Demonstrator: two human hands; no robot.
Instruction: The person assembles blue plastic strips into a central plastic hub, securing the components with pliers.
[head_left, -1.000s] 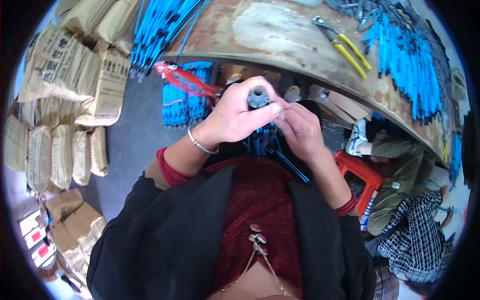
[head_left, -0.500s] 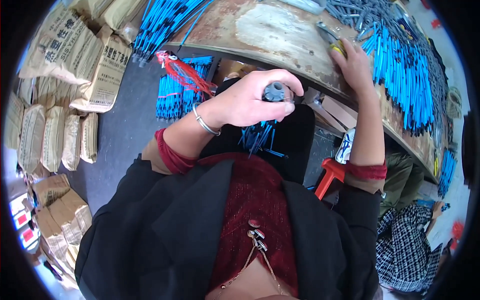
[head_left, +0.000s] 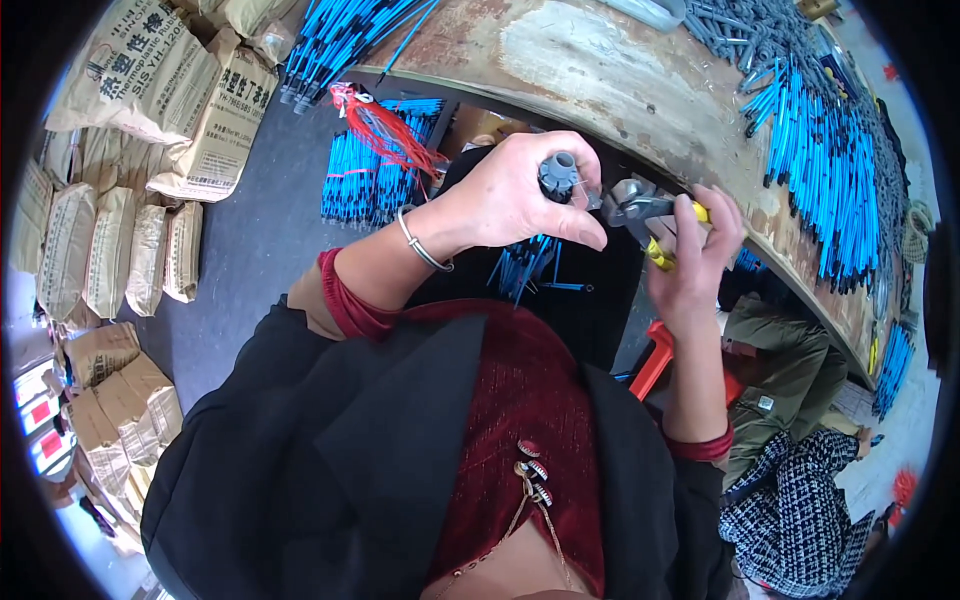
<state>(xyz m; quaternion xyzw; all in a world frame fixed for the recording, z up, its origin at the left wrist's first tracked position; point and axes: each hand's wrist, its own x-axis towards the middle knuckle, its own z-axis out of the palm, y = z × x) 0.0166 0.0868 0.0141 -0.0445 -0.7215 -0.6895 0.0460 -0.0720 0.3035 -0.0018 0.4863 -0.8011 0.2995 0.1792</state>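
Observation:
My left hand [head_left: 520,195] is curled around a dark grey ribbed plastic cylinder [head_left: 558,176] with a round hole in its top. A thin wire seems to stick out from its right side. My right hand [head_left: 700,250] grips pincers [head_left: 640,203] by their yellow handles, which stand spread apart. Their metal head is just right of the cylinder, close to the wire; whether it touches the wire I cannot tell. Below my left hand, blue rods with dark ends [head_left: 525,265] hang over my lap. Whether they join the cylinder is hidden by my hand.
A worn wooden table [head_left: 560,60] curves ahead, with blue rods [head_left: 825,180] and a heap of grey parts [head_left: 735,30] on its right. Bundled blue rods [head_left: 365,180] and red strings [head_left: 385,135] are at left. Paper sacks [head_left: 130,80] are stacked far left. Another person's legs [head_left: 785,350] show at right.
My right hand has lifted the pincers off the table and brought them left and nearer, beside the cylinder. My left hand still holds the cylinder, its thumb now stretched out.

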